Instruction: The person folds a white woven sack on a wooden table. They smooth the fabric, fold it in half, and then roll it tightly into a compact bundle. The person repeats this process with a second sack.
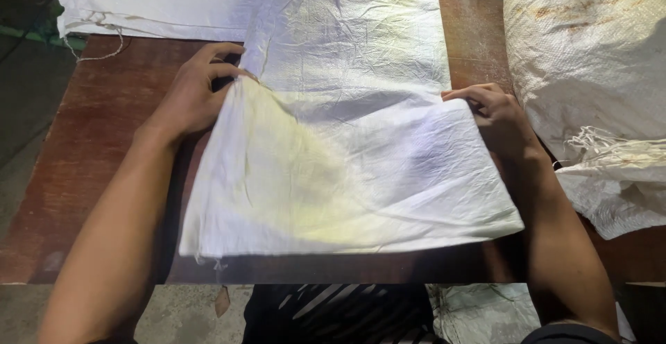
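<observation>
Folded sack [347,170]: white woven, yellow-stained, lying mid-table [104,143], near edge overhanging.
Left hand [194,94]: fingers pinching sack's left fold.
Right hand [496,118]: fingers pinching sack's right edge.
Flat sack [152,1]: beyond the folded sack.
Stuffed sack [590,59]: right of it.

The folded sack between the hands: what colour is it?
White woven sack with a yellowish stain across its near half, seen in the head view.

Rough workshop or storeroom, worn wooden table [97,108], bare concrete floor [21,170], stuffed woven sacks [590,73] piled alongside
</observation>
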